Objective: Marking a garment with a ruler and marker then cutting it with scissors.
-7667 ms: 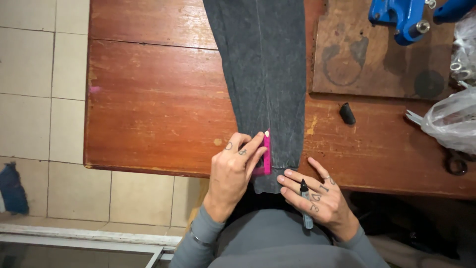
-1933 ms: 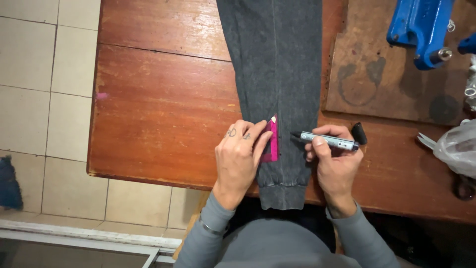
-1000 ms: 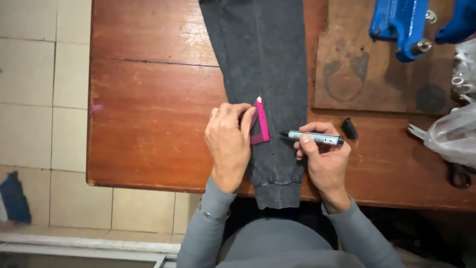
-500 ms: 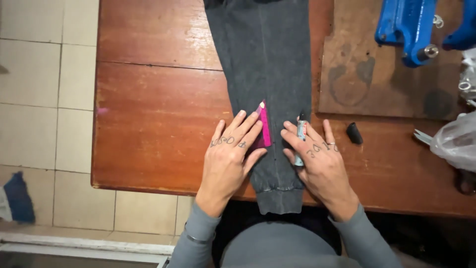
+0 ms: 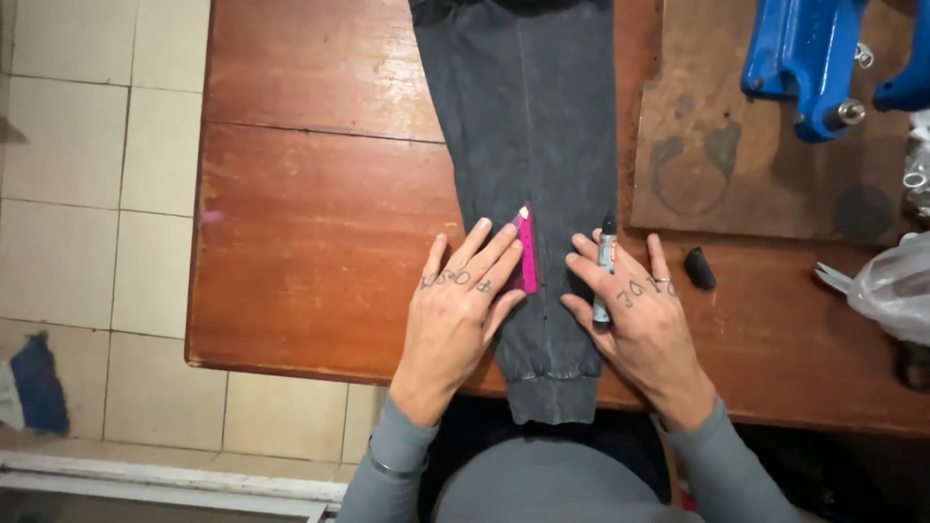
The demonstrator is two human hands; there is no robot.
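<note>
Nearby, marker cap (image 5: 698, 268), blue vise (image 5: 804, 58), plastic bag (image 5: 896, 291)

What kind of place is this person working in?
Probably a small home workshop used for sewing or altering clothes. A grey garment leg lies flat on a worn wooden table, a blue vise-like tool stands on a board, and the floor is tiled.
</note>
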